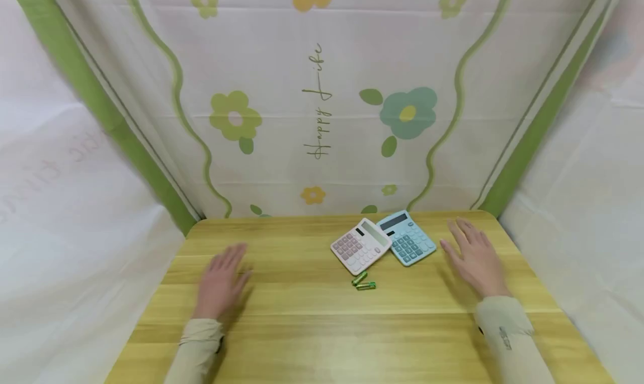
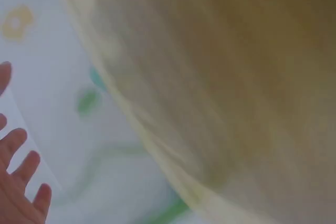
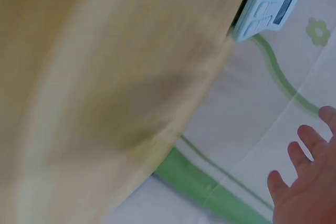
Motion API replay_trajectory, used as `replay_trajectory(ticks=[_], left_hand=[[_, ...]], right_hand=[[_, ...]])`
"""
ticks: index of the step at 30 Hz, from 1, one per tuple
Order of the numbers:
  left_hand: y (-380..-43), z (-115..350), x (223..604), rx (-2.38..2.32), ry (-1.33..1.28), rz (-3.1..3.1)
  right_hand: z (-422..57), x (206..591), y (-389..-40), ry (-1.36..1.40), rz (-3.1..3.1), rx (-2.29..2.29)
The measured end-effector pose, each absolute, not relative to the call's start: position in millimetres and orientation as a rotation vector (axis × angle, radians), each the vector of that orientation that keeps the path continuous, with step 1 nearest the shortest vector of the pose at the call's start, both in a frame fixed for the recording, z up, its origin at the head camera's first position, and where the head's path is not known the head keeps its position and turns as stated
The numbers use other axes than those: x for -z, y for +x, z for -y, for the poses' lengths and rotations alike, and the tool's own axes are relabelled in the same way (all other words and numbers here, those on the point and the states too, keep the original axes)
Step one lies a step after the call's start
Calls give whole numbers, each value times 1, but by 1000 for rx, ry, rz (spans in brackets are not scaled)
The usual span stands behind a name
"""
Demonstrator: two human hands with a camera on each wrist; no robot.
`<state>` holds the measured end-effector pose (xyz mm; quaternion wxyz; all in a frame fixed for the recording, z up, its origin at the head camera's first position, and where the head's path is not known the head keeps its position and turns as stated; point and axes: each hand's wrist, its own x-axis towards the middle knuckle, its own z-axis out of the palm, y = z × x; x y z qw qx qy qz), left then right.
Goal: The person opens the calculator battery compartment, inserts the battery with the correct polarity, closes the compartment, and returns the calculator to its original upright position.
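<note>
A pink-and-white calculator (image 1: 361,246) lies on the table, one corner overlapping a blue calculator (image 1: 406,238) at its right. Two green batteries (image 1: 365,286) lie just in front of the pink one. My left hand (image 1: 219,283), slightly blurred, hovers over the table's left side with fingers spread, holding nothing. To the right of the blue calculator is my right hand (image 1: 477,259), also with straight, spread fingers and nothing held. In the right wrist view, part of the blue calculator (image 3: 270,6) shows at the top, apart from the fingers.
The wooden table (image 1: 302,339) has rounded far corners. Behind it hangs a white curtain (image 1: 271,65) with flowers and writing. Pale fabric (image 1: 75,177) with green bands also closes off the left and right sides.
</note>
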<state>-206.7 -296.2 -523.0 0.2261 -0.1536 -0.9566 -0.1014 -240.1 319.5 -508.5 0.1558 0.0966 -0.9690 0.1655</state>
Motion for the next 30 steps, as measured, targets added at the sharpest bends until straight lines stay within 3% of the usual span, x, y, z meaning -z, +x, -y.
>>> replay_trajectory(ticks=[6, 14, 20, 30], left_hand=[[-227, 179, 519, 337, -761, 2704], [-232, 44, 512, 16, -1263, 2729], [-237, -6, 515, -10, -1401, 2765], [-242, -46, 517, -70, -1326, 2883]], right_hand=[[-294, 503, -287, 362, 2906, -521], [-257, 500, -342, 406, 3083, -501], [-247, 504, -359, 477, 3102, -502], [-241, 502, -366, 541, 3153, -495]])
